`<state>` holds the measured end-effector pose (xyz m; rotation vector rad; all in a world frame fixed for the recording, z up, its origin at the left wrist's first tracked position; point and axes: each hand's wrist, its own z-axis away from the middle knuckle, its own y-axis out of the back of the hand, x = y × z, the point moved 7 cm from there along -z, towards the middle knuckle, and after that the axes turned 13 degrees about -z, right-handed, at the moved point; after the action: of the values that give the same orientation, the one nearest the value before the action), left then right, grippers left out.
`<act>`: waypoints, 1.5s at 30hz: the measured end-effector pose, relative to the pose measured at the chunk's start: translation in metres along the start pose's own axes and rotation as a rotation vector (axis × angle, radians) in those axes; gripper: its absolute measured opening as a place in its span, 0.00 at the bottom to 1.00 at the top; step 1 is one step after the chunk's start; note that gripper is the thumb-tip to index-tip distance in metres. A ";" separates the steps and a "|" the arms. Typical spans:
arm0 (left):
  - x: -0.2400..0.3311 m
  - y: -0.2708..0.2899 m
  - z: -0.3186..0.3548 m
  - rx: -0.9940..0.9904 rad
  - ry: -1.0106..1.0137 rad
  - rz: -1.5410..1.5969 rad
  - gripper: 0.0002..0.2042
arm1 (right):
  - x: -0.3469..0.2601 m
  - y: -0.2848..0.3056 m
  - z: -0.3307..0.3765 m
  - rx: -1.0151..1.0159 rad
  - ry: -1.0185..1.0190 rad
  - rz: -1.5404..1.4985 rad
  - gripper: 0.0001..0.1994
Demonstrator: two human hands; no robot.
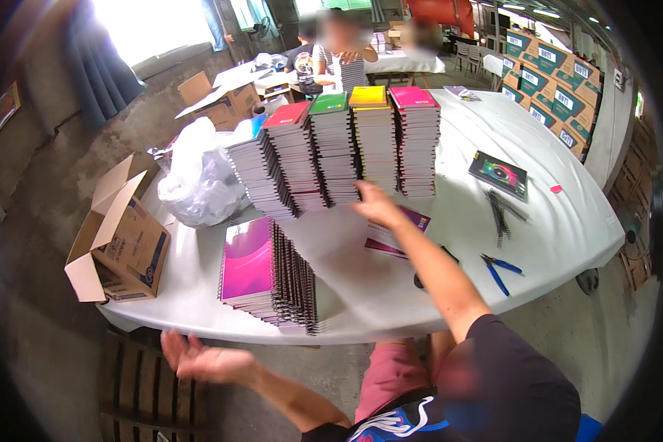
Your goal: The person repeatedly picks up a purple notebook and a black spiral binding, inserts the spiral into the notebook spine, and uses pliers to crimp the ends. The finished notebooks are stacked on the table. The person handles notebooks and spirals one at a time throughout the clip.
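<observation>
Where the right arm is stretched: the right hand (374, 204) is held at the frame's centre, forefinger extended toward the foot of the green-topped stack (334, 151) and the yellow-topped stack (376, 151); whether these are touched, or anything is grasped, cannot be told.
Left hand (208, 361): it is held palm up at the lower left, beyond the table's near edge, with fingers loosely parted and nothing gripped.
Table edges: the table (567, 236) is bounded by a curved near rim at the lower centre; at its left end the cardboard box (136, 258) is seated, flaps raised.
Room for moving: a passage of cloth is left between the purple notebook pile (247, 261), left of centre, and the purple-covered sheets (383, 245) beneath the right forearm; a broader one is left at the right.
Tall row: the green and yellow tops are flanked by red-topped (296, 158), blue-topped (261, 173) and pink-topped stacks (418, 147), ridged along their page edges.
Textures: smooth, glossy covers and dark wire coils are shown on the purple pile; the white plastic bag (202, 177), upper left, is crumpled.
Right side: loose springy coils (499, 217) are crossed near blue-handled pliers (502, 272), whose handles are spread.
</observation>
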<state>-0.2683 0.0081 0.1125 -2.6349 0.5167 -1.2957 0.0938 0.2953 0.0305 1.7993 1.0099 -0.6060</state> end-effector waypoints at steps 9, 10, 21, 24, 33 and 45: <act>0.123 -0.002 0.098 -0.428 -0.504 0.612 0.16 | 0.086 0.094 0.055 -0.108 -0.557 0.025 0.28; 0.120 -0.020 0.119 -0.585 -0.452 0.531 0.15 | 0.086 0.097 0.055 -0.081 -0.541 -0.022 0.26; 0.067 -0.153 0.236 -1.284 0.054 0.156 0.27 | 0.030 0.169 0.131 0.342 -0.307 -0.939 0.15; 0.091 -0.157 0.276 -1.476 0.239 0.373 0.33 | -0.011 0.146 0.173 0.359 -0.287 -1.035 0.19; 0.104 -0.114 0.253 -1.621 -0.927 -0.326 0.12 | 0.119 0.276 0.188 0.555 -0.454 0.341 0.28; 0.058 -0.081 0.295 -1.101 -0.715 -0.286 0.30 | 0.157 0.304 0.125 0.106 -0.514 0.765 0.15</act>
<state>0.0170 0.0587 -0.0022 -3.8271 0.9086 0.1295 0.4378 0.1778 0.0086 1.8071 -0.0763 -0.5838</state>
